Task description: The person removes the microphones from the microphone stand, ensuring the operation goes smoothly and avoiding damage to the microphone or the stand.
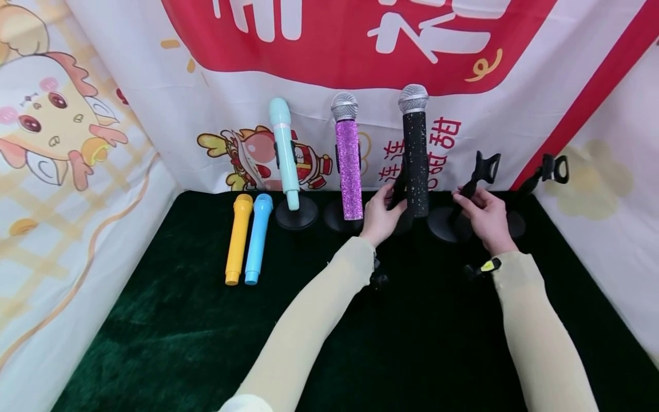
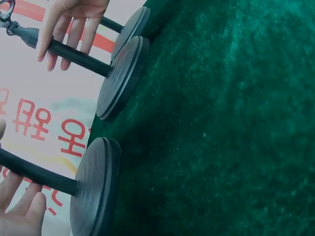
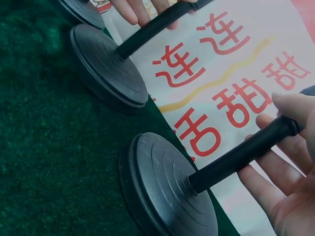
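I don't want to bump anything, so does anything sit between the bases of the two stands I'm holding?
Nothing visible: at base level, only green cloth lies between the microphone stand in the left hand and the empty stand in the right hand.

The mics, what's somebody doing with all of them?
A person's left hand holds the mic stand that has the black mic on it. The right hand holds a bare stand, and a second bare stand is just beyond. The purple mic and mint mic are up on stands too. The yellow mic and blue mic lie on the cloth.
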`<act>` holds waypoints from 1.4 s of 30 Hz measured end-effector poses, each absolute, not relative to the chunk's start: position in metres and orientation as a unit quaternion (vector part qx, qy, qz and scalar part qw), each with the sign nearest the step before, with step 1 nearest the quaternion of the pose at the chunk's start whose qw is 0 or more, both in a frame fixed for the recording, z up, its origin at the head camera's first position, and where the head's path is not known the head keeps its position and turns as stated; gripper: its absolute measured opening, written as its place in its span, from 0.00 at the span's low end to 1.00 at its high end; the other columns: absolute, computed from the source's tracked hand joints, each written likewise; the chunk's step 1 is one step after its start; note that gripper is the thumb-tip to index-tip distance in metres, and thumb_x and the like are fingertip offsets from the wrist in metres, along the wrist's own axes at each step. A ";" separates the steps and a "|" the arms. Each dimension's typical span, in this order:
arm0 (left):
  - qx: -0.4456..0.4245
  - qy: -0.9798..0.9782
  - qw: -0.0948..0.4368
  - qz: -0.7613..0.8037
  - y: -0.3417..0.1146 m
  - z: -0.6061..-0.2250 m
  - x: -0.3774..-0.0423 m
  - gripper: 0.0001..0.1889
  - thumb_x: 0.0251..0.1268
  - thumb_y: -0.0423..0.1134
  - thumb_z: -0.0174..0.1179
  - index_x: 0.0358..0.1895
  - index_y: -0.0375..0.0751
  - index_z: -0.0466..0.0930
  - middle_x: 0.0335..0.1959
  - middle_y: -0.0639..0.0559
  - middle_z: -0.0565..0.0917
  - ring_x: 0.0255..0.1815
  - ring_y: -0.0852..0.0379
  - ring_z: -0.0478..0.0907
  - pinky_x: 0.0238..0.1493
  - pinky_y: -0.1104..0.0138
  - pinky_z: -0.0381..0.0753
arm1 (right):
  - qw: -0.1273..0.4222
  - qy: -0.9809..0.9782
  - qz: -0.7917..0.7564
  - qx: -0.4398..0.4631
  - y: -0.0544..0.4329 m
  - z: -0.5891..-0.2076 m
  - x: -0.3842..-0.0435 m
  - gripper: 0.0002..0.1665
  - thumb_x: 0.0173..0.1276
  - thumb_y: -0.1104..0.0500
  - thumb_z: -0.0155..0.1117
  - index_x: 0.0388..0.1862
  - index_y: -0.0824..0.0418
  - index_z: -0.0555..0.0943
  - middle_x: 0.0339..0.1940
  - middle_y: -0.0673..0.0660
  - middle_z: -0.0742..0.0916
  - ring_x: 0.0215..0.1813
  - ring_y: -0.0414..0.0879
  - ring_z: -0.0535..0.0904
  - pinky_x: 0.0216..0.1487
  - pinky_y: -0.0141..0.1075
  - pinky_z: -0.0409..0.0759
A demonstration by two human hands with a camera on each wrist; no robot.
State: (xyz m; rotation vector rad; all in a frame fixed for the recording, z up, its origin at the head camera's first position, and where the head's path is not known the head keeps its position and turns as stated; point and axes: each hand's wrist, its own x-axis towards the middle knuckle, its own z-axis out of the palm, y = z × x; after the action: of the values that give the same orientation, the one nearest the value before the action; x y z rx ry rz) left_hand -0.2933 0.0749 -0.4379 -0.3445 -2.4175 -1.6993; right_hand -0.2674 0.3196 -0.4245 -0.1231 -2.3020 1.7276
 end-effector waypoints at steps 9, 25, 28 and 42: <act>-0.118 -0.776 0.125 -0.607 0.073 -0.433 -0.286 0.14 0.68 0.42 0.69 0.53 0.41 0.84 0.48 0.51 0.88 0.45 0.63 0.84 0.47 0.75 0.80 | 0.132 -0.798 0.587 -0.037 0.320 -0.427 -0.268 0.29 0.72 0.49 0.69 0.62 0.68 0.79 0.47 0.43 0.89 0.49 0.33 0.83 0.48 0.25 0.82; -0.210 -0.788 0.116 -0.567 0.063 -0.423 -0.250 0.18 0.70 0.39 0.68 0.60 0.41 0.84 0.52 0.50 0.87 0.48 0.68 0.83 0.49 0.77 0.79 | 0.142 -0.771 0.621 -0.026 0.318 -0.427 -0.268 0.20 0.72 0.57 0.70 0.58 0.66 0.82 0.42 0.39 0.89 0.46 0.33 0.84 0.46 0.27 0.83; -0.224 -0.778 0.089 -0.580 0.055 -0.422 -0.241 0.18 0.71 0.37 0.67 0.62 0.41 0.83 0.55 0.51 0.86 0.50 0.68 0.83 0.50 0.76 0.80 | 0.146 -0.778 0.609 -0.035 0.317 -0.427 -0.267 0.21 0.72 0.54 0.70 0.58 0.63 0.82 0.42 0.38 0.89 0.46 0.32 0.84 0.45 0.26 0.82; -0.249 -0.768 0.070 -0.585 0.004 -0.429 -0.196 0.19 0.68 0.29 0.67 0.61 0.39 0.83 0.54 0.51 0.86 0.49 0.66 0.83 0.50 0.72 0.82 | 0.127 -0.846 0.505 -0.110 0.311 -0.419 -0.243 0.42 0.67 0.37 0.70 0.71 0.61 0.76 0.63 0.60 0.83 0.59 0.37 0.79 0.59 0.31 0.76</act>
State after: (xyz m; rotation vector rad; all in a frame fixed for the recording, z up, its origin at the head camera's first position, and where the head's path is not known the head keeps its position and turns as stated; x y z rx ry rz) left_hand -0.1956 0.0041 -0.4289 -0.7504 -2.3122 -1.7614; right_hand -0.2434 0.3113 -0.4190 -0.3198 -2.4631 1.4708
